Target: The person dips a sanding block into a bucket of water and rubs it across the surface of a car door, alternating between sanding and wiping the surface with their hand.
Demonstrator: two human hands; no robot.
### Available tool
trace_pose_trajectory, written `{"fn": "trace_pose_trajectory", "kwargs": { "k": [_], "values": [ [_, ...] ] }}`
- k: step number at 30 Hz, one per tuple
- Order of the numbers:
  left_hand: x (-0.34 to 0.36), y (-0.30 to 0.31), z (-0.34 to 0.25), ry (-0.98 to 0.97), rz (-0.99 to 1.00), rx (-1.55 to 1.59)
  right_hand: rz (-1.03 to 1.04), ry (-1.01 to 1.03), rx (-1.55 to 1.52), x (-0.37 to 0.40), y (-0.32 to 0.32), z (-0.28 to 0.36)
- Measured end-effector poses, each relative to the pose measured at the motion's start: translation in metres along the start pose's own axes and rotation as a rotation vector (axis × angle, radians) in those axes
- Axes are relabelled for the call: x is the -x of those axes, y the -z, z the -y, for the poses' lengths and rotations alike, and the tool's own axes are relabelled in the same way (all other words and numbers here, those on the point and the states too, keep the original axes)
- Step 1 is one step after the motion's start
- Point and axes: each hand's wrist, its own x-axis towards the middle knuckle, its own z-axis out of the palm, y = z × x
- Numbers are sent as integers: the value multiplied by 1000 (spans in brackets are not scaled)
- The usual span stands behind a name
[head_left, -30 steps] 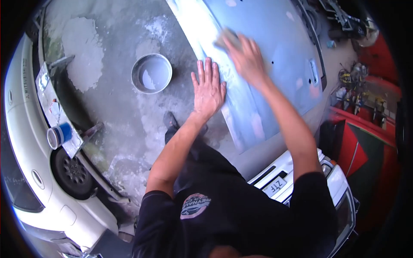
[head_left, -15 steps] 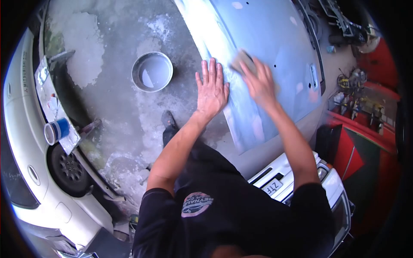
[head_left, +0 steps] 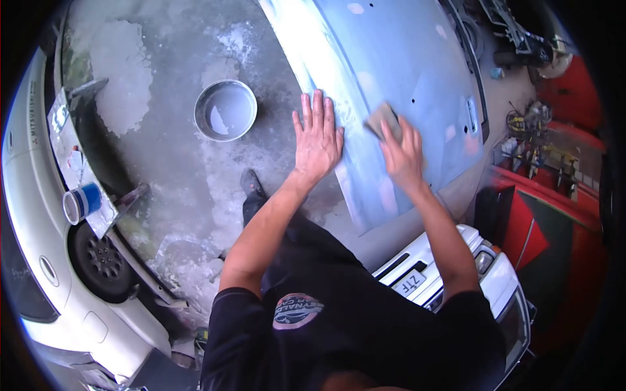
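Observation:
A pale blue-grey car panel (head_left: 404, 58), with small holes and pinkish filler patches, lies in front of me. Flat against its left edge rests my left hand (head_left: 317, 143), open, fingers stretched out and slightly apart. My right hand (head_left: 405, 156) is closed on a grey-brown sanding block (head_left: 382, 120), held against the panel's surface to the right of my left hand. The block's lower part is covered by my fingers.
A round bucket (head_left: 226, 138) of cloudy water stands on the concrete floor (head_left: 176, 182). To the left are a white car (head_left: 39, 215) and a narrow board (head_left: 64, 140) carrying a blue-and-white tin (head_left: 83, 202). A white vehicle (head_left: 499, 287) and red shelving (head_left: 554, 195) are at right.
My right hand and the sanding block have moved down and slightly right across the panel. My left hand keeps its place on the edge; the whole view has shifted slightly.

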Motion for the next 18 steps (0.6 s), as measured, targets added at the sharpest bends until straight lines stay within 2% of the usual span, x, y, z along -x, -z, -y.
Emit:
{"fn": "trace_pose_trajectory", "kwargs": {
  "k": [2, 3, 5, 6, 8, 9, 10, 13, 14, 17, 18],
  "values": [
    [-1, -2, 2, -1, 11, 19, 38, 43, -16, 9, 1, -5],
    [3, -3, 1, 2, 27, 14, 19, 47, 13, -22, -10, -9],
    [0, -2, 2, -2, 6, 11, -27, 25, 43, -148, -46, -21],
    [5, -3, 0, -1, 22, 5, -38, -10, 49, -187, -55, -20],
    [-1, -1, -1, 6, 26, -64, -30, -37, 10, -202, -48, -13],
    [-1, -1, -1, 3, 35, -83, -6, -51, -30, -202, -42, -10],
    [1, 0, -1, 3, 26, -79, -17, -28, -11, -168, -37, -7],
    [0, 0, 0, 3, 18, -26, 44, -3, -11, -2, -2, 3],
    [-2, 0, 0, 16, 3, -19, 68, 2, -44, 23, 5, 1],
    [0, -3, 2, -10, -4, 3, 10, 117, 12, -42, -18, -14],
    [-4, -1, 5, -5, -2, -12, -12, 123, 27, -97, -33, -16]
  ]
}}
